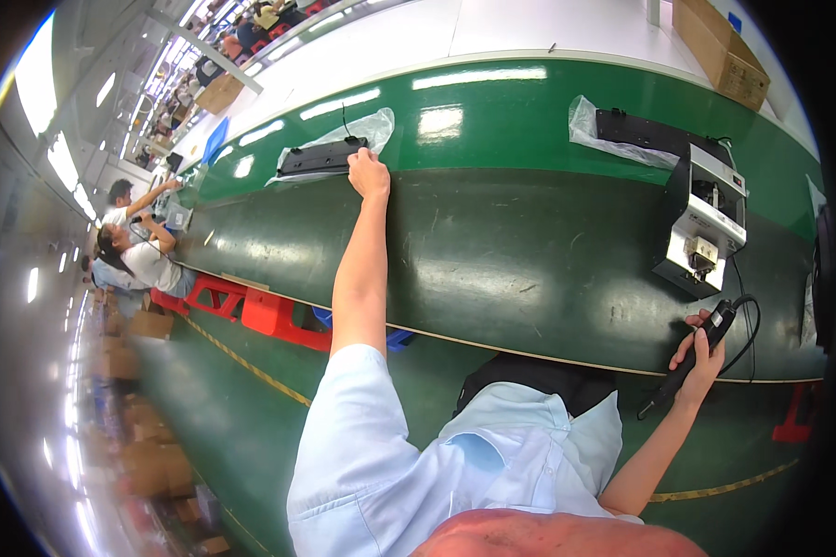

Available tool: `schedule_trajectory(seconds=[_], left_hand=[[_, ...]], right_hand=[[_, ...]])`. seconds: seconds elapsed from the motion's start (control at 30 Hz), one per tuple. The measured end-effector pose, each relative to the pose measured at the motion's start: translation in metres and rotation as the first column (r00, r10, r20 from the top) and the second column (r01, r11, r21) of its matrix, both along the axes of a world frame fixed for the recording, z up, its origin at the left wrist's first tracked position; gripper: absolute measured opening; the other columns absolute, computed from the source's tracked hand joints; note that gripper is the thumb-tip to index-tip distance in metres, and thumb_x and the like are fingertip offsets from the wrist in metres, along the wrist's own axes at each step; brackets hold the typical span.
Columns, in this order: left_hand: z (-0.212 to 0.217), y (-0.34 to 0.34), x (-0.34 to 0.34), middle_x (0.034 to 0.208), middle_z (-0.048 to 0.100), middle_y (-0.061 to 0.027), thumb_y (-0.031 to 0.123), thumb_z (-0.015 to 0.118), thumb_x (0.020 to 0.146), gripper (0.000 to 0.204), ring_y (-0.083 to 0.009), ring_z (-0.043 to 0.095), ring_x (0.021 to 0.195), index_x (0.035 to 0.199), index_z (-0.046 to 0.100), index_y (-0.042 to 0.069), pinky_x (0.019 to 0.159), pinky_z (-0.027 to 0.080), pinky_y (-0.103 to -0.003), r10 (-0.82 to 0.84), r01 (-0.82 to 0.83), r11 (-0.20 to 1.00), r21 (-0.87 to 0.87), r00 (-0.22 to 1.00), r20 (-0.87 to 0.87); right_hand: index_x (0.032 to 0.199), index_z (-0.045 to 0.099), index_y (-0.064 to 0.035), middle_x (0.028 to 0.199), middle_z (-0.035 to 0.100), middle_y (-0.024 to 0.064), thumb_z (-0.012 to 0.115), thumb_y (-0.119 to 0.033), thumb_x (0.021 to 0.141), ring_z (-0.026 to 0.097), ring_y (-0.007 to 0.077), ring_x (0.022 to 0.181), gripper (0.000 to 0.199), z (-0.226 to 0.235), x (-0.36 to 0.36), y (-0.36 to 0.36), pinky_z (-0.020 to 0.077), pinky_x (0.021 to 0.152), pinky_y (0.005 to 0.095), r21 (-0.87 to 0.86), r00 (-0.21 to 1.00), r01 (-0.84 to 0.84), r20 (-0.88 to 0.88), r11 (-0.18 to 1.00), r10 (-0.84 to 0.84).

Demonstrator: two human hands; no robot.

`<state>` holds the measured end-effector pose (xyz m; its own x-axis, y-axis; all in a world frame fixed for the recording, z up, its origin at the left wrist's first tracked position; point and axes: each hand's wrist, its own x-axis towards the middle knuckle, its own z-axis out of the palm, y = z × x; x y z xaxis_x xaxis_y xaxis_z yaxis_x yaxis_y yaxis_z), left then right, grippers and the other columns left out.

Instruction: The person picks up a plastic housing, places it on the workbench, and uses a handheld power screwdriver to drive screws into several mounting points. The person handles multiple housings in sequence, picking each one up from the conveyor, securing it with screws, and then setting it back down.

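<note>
My left hand reaches across the workbench, its fingers closed on the right end of a long black bar-shaped device. That device lies on a clear plastic bag, and a thin black cable rises from its far side. In my right hand, near the front edge, is a black electric screwdriver with its tip pointing down and left. A black cord loops from its upper end. Just beyond that hand stands a silver and black screw feeder.
A second black bar device lies on plastic behind the feeder. The bench has a dark mat and a green far strip. At back right stands a cardboard box. Red stools are below the front edge; two co-workers sit far left.
</note>
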<state>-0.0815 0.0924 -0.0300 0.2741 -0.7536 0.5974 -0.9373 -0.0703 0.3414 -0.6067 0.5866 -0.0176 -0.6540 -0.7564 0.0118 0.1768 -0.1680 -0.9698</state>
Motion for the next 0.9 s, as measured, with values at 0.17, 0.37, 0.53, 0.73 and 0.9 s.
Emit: schedule_trajectory(seconds=[0.17,0.37,0.53,0.73,0.9], left_hand=[[0.001,0.009,-0.046,0.092,0.066,-0.019,0.015,0.066,0.093,0.011,-0.0429,0.063,0.092,0.09,0.064,0.005,0.08,0.048,-0.055,-0.41,0.411,0.912,-0.009,0.911,0.049],[0.014,0.042,-0.152,0.095,0.064,-0.0177,0.009,0.065,0.091,0.008,-0.0421,0.061,0.096,0.09,0.061,0.002,0.084,0.049,-0.052,-0.78,0.78,0.626,0.013,0.626,0.006],[0.043,0.065,-0.218,0.139,0.055,-0.0191,0.011,0.073,0.087,0.04,-0.0415,0.052,0.129,0.125,0.06,0.006,0.109,0.045,-0.047,-0.934,0.937,0.337,0.088,0.321,0.155],[0.038,0.005,-0.173,0.163,0.034,-0.0216,0.071,0.071,0.08,0.106,-0.0448,0.025,0.153,0.162,0.033,0.014,0.124,0.02,-0.057,-0.778,0.604,0.609,0.515,0.58,0.239],[0.054,-0.002,-0.164,0.146,0.05,-0.0255,0.073,0.072,0.077,0.098,-0.0463,0.041,0.14,0.156,0.045,0.021,0.119,0.029,-0.054,-0.801,0.638,0.567,0.521,0.573,0.171]], right_hand=[[0.134,0.05,0.0076,0.112,0.065,0.0151,0.061,-0.016,0.1,0.052,0.0097,0.054,0.043,0.004,0.0,0.001,0.0441,0.041,0.0249,0.016,1.0,-0.009,-0.002,1.0,0.009],[0.134,0.051,0.007,0.112,0.065,0.0135,0.058,-0.015,0.101,0.051,0.009,0.054,0.04,0.005,0.0,-0.001,0.0437,0.041,0.0246,0.031,0.999,-0.019,-0.027,0.999,0.019],[0.13,0.052,0.0066,0.109,0.065,0.0152,0.061,-0.017,0.099,0.052,0.0095,0.053,0.04,0.014,0.004,0.002,0.0445,0.041,0.025,0.049,1.0,0.014,-0.009,0.999,-0.013],[0.13,0.052,0.0065,0.109,0.065,0.0149,0.061,-0.016,0.099,0.053,0.0097,0.054,0.039,0.018,0.004,-0.001,0.0451,0.041,0.0254,0.047,1.0,-0.014,-0.003,0.999,0.014],[0.131,0.051,0.0057,0.108,0.065,0.0134,0.059,-0.014,0.101,0.052,0.0091,0.055,0.037,0.013,0.001,0.003,0.0437,0.04,0.0245,0.03,1.0,-0.013,0.007,0.999,0.013]])
